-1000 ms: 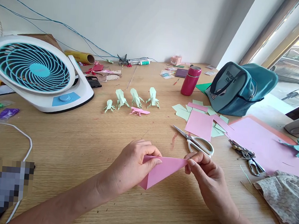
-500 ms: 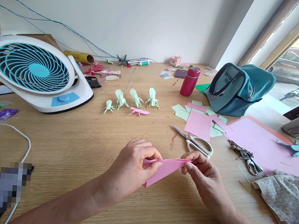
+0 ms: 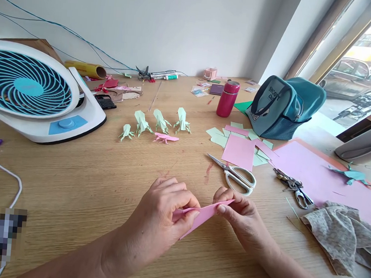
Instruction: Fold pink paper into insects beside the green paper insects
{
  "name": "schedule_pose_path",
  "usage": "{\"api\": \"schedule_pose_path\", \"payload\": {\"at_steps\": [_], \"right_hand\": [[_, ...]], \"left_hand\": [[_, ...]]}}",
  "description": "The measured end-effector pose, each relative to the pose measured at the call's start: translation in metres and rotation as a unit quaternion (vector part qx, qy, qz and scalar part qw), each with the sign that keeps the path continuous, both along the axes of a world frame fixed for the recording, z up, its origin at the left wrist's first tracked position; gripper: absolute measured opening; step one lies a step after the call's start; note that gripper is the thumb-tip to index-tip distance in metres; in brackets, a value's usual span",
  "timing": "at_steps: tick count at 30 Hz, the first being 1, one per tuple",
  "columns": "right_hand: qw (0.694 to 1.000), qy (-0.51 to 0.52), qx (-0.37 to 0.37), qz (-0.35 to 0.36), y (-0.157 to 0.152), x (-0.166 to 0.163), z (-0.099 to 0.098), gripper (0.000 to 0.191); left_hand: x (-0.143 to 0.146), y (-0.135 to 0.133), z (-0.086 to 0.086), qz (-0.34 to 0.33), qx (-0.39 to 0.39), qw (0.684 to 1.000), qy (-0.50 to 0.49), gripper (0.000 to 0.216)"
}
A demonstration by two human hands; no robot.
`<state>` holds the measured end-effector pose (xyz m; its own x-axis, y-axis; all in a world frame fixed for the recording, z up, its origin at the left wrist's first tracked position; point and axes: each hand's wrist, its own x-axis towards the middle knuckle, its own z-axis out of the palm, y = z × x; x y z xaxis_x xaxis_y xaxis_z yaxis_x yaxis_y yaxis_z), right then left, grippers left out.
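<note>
A folded sheet of pink paper is held up between both hands, just above the wooden table. My left hand pinches its left part between thumb and fingers, which hides that end. Near the pointed right end, my right hand grips the paper with thumb below and fingers behind. White-handled scissors lie just beyond my right hand. Farther back stand several pale green folded paper insects, and in front of them a pink one.
Pink and green paper pieces lie behind the scissors. To their right are keys, a large pink sheet and a patterned cloth. A fan stands left; a red flask and a blue bag stand at the back.
My right hand has shifted its grip inward along the paper, and the paper has tilted so less of its face shows. The whole view has swung slightly right.
</note>
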<state>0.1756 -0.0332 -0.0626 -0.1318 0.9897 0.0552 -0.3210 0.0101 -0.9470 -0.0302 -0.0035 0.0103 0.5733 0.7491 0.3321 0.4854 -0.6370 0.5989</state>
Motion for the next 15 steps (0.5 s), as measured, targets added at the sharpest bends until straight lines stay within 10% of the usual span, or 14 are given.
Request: {"api": "schedule_pose_path", "payload": {"at_steps": [15], "right_hand": [[0.998, -0.051, 0.028, -0.012, -0.0034, -0.0097, 0.0057, 0.017]], "left_hand": [[-0.0019, -0.0020, 0.0026, 0.001, 0.072, 0.992, 0.099, 0.021]]}}
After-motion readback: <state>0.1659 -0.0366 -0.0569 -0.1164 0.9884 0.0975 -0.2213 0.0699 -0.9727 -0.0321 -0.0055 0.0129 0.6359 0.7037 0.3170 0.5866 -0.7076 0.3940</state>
